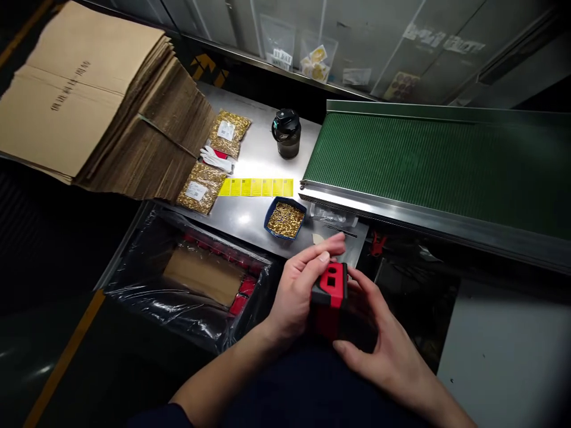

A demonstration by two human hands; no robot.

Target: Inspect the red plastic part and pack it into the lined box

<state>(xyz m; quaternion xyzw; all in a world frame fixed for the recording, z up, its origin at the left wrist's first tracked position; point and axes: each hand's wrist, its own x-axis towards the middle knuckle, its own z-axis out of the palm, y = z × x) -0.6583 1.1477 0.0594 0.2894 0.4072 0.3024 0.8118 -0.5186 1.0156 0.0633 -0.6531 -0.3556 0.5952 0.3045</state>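
Note:
Close to my body, I hold a red and black plastic casing (333, 284) with a round and a squarish opening in its upper face. My left hand (292, 291) is against its left side, the thumb along the top edge and the fingers reaching past the far edge. From the right, my right hand (386, 339) curves round the casing's dark side, fingertips behind and thumb at the near end. The casing's lower part is in shadow. Just beyond my hands, a blue tray (266, 224) holds many small gold-coloured screws or similar parts.
Left stands a plastic-lined box (187, 318) with red items and a cardboard sheet (203, 273). Behind it are stacked flat cartons (80, 89), bags of gold-coloured parts (200, 190), yellow labels (256, 187) and a black bottle (286, 135). A green conveyor (414, 160) runs right.

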